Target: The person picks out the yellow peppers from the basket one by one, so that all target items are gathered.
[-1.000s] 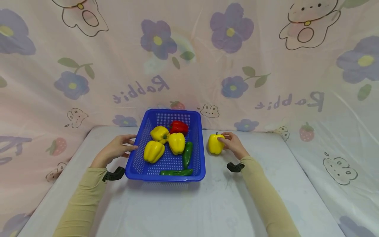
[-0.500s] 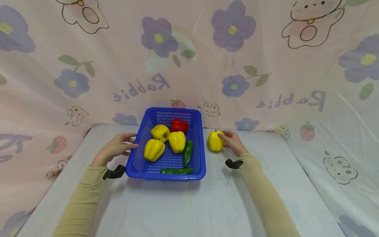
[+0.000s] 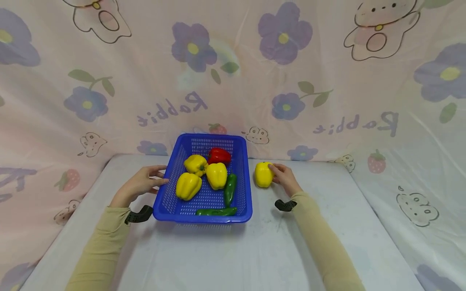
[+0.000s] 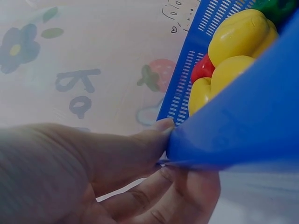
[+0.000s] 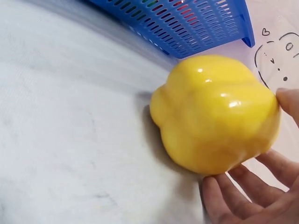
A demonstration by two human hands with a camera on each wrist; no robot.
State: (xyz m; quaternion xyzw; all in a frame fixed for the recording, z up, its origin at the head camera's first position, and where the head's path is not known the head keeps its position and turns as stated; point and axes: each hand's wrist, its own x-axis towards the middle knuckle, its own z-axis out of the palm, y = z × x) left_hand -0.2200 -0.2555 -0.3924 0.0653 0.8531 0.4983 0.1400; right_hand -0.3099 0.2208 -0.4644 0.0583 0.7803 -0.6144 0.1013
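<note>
My left hand (image 3: 142,184) pinches the left rim of a blue plastic basket (image 3: 158,212); in the left wrist view its thumb lies over the rim and its fingers are below. On the basket's right, my right hand (image 3: 285,178) grips a yellow bell pepper (image 3: 263,175) from its right side. The right wrist view shows the thumb and fingers around this pepper (image 5: 215,116), its lobed end towards the white table. Inside the basket lie several more yellow bell peppers (image 3: 188,186), a red bell pepper (image 3: 219,156) at the back and two green peppers (image 3: 216,211).
The basket stands on a table with a white cover (image 3: 262,254). Behind and beside the table hangs a pale printed cloth (image 3: 233,101) with flowers and rabbits. Each wrist carries a black curved mount (image 3: 285,205).
My right hand has shifted slightly left with the yellow bell pepper, whose stem has tipped and shows less. The left hand keeps its hold on the basket rim.
</note>
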